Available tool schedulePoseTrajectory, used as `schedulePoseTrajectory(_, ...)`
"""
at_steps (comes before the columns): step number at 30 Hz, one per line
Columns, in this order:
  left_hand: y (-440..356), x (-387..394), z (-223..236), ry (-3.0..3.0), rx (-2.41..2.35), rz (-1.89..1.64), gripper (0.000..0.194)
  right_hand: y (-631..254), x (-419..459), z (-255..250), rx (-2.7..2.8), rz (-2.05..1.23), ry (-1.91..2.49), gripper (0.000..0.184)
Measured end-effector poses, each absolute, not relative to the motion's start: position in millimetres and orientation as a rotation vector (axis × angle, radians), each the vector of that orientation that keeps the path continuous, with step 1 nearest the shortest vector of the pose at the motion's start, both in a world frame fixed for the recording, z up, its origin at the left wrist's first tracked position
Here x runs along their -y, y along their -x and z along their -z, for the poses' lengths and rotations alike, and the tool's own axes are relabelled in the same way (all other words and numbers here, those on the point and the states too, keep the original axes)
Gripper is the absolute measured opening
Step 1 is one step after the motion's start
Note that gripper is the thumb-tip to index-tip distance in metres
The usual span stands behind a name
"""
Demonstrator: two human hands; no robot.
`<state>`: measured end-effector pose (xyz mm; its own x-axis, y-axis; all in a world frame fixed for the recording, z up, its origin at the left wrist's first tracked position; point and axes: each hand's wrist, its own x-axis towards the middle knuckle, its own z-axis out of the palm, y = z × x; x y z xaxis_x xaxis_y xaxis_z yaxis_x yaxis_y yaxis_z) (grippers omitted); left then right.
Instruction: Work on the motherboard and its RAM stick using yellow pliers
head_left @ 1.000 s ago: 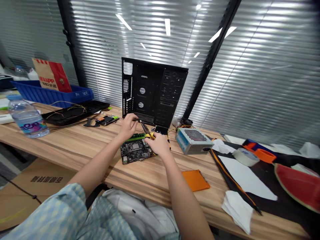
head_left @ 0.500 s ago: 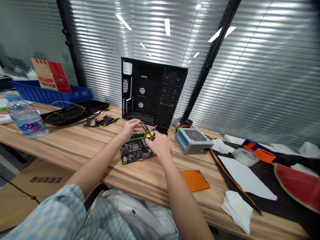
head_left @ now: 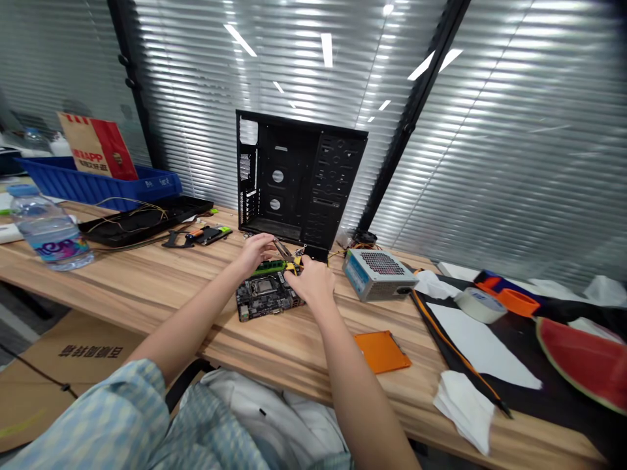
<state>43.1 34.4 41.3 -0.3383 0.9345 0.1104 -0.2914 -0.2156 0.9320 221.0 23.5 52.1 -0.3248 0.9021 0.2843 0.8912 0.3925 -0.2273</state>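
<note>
a person sits at the worktop [head_left: 122, 274] with both hands over a motherboard [head_left: 264, 299], which lies flat with a green ram stick [head_left: 269, 266] along its far edge. the right hand [head_left: 311, 281] has its grip clamped on the yellow handles of a pair of pliers [head_left: 292, 263], the metal nose pointing up and left toward the left hand [head_left: 255, 253]. that hand sits just above the ram stick, its fingers curled together beside the nose; i can't tell whether its grip is on anything. behind them a black pc case [head_left: 294, 176] stands upright. a silver power supply [head_left: 378, 275] sits to the right, an orange plate [head_left: 382, 351] lies nearer the person, and a water bottle [head_left: 49, 228] lies on its side far left.
</note>
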Motion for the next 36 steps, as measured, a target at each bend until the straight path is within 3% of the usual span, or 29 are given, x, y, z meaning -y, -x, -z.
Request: schedulePoseTrajectory(36, -50.4, -28.6, -45.1, -0.893, -1.110, -1.643, 0.026, -219.9, -24.1, -51.0, 2.314, -0.021, 1.544, 0.038)
